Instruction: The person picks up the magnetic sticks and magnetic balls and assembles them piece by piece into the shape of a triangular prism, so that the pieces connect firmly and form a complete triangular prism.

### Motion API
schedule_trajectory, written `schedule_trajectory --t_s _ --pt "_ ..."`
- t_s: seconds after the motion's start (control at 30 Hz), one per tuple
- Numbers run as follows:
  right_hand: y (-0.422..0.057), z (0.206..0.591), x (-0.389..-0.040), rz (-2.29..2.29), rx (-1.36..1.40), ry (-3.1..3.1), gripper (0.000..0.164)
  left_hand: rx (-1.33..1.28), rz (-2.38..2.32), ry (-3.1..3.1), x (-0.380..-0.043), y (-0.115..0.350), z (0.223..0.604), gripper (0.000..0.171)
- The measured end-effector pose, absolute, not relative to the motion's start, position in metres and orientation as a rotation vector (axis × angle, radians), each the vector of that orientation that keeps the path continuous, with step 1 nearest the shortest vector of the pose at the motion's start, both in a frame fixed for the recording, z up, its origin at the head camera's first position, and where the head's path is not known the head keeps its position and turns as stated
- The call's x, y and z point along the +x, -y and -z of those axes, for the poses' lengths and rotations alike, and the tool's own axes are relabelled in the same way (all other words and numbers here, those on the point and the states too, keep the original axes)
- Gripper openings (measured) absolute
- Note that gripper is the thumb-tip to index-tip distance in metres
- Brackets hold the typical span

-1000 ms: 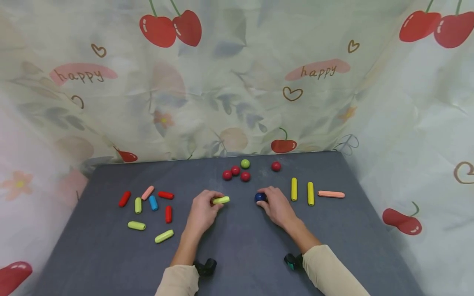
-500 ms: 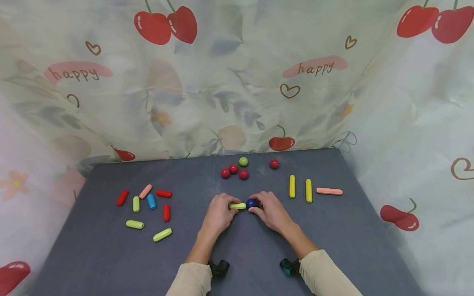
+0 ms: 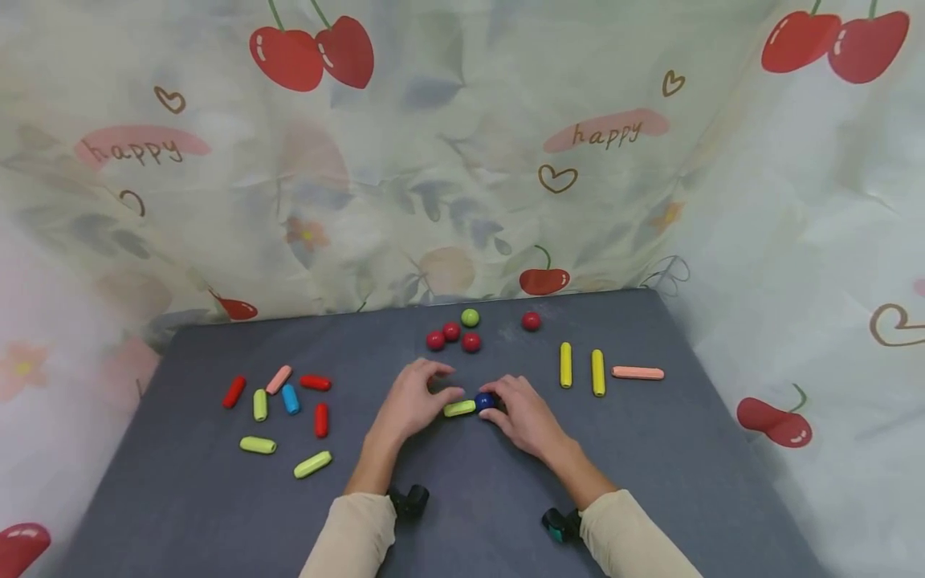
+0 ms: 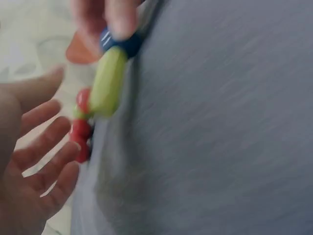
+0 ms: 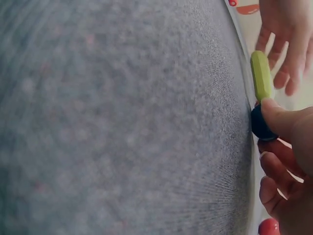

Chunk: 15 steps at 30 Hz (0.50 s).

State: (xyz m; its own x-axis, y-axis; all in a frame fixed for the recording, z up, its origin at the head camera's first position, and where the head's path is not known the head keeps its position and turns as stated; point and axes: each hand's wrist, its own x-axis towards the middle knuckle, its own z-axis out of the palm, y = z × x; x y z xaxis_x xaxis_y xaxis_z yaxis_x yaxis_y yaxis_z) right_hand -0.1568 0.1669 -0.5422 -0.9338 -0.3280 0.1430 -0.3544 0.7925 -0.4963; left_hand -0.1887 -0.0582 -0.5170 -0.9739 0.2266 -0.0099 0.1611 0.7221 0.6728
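My right hand (image 3: 529, 419) pinches a dark blue ball (image 3: 485, 402) between thumb and fingers. A short yellow-green faceted stick (image 3: 459, 409) meets the ball's left side end-on and stays in line with it. In the left wrist view the stick (image 4: 108, 83) juts out from the ball (image 4: 131, 46), its other end free. My left hand (image 3: 413, 401) is just left of the stick with fingers spread; in the right wrist view a gap shows between that hand (image 5: 291, 39) and the stick (image 5: 261, 76). Whether the stick's end sits inside the ball is hidden.
Several short sticks lie at the left, among them a blue one (image 3: 291, 399) and a red one (image 3: 321, 420). Red balls (image 3: 471, 342) and a green ball (image 3: 470, 318) sit at the back. Longer yellow sticks (image 3: 598, 372) and a pink one (image 3: 638, 373) lie right.
My left hand brought the yellow-green stick rightward to the blue ball, then let go and drew back left. The right hand shifted slightly left, still holding the ball.
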Motion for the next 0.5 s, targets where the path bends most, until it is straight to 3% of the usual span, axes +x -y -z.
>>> schedule_trajectory --t_s 0.23,0.4,0.5 --pt "-0.167 0.54 -0.156 -0.821 0.53 2.958 0.034 0.145 -1.018 -3.02 -0.243 0.073 0.53 0.047" --pt "-0.168 0.538 -0.157 -0.78 0.534 2.965 0.034 0.191 -0.895 -3.06 -0.257 0.069 0.532 0.058" --pt "-0.166 0.538 -0.158 -0.771 0.548 2.965 0.034 0.196 -0.852 -3.078 -0.261 0.065 0.532 0.056"
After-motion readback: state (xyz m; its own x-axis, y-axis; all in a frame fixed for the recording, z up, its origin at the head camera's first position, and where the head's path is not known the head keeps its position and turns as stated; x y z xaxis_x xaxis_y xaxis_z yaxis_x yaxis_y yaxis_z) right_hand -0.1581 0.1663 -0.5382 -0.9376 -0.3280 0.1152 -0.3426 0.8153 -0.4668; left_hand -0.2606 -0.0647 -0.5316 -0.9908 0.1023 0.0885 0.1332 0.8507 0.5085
